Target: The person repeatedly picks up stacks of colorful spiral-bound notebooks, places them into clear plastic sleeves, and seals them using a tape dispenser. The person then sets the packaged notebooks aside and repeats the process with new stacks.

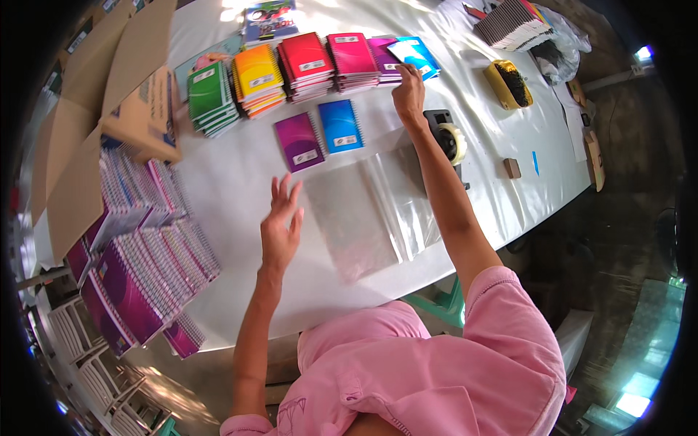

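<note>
My right hand (409,94) reaches to the far side of the table, fingers pinched together at the blue spiral notebooks (423,57) beside the purple ones (381,54). A white patch shows by its fingertips; whether it is a loose piece or part of a cover, I cannot tell. My left hand (281,225) hovers with fingers spread, holding nothing, left of a clear plastic bag (356,218) lying flat. Beyond that bag, a purple notebook (299,142) and a blue notebook (340,126) lie side by side. A tape dispenser (449,142) sits partly behind my right forearm.
Along the back stand stacks of green (211,94), yellow (258,78), red (305,62) and pink notebooks (353,58). Piled purple notebooks (153,269) and a cardboard box (87,109) occupy the left. Rightward are a yellow container (509,83) and a small brown block (512,168).
</note>
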{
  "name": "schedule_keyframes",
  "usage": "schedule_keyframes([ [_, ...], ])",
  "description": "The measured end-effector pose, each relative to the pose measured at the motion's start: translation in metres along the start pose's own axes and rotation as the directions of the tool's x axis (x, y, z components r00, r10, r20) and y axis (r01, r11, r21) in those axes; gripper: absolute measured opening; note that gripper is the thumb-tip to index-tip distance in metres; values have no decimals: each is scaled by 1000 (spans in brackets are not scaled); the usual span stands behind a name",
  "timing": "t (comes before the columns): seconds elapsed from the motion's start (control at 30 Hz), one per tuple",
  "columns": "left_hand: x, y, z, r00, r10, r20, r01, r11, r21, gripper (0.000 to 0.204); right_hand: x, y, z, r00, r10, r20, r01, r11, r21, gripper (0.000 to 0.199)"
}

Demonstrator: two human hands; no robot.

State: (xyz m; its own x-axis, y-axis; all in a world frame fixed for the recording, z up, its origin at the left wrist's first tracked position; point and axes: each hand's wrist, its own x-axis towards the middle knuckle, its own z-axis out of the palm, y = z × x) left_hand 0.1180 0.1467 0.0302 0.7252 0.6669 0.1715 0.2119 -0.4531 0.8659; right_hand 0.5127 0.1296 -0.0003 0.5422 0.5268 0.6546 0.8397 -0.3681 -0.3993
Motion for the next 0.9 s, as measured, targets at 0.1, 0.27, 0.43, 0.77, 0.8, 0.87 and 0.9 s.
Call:
schedule_keyframes([
  [0.1, 49, -4, 39, 994, -108, -27, 100, 972, -212, 50, 19, 51, 24, 986, -83, 147, 122, 950, -287, 39],
  [0.27, 82, 17, 83, 986, -153, 58, 163, 947, -276, 52, 20, 74, 47, 884, -95, 457, 354, 774, -524, 42],
  [0.43, 88, 26, 103, 978, -192, 85, 209, 919, -335, 50, 67, 99, 19, 828, 199, 524, 26, 921, -390, 51],
  [0.77, 58, 15, 110, 975, -189, -114, 188, 982, -23, 47, 73, 99, 35, 887, 232, 399, -38, 898, -438, 53],
  [0.8, 57, 13, 113, 978, -153, -142, 158, 987, 27, 47, 70, 108, 41, 881, 267, 390, -80, 898, -433, 64],
  [0.87, 42, 9, 115, 967, -184, -178, 197, 979, 59, 47, 58, 117, 55, 848, 331, 413, -162, 905, -392, 76],
  [0.9, 36, 6, 113, 960, -197, -196, 211, 976, 49, 48, 61, 119, 57, 834, 356, 421, -205, 909, -363, 76],
])
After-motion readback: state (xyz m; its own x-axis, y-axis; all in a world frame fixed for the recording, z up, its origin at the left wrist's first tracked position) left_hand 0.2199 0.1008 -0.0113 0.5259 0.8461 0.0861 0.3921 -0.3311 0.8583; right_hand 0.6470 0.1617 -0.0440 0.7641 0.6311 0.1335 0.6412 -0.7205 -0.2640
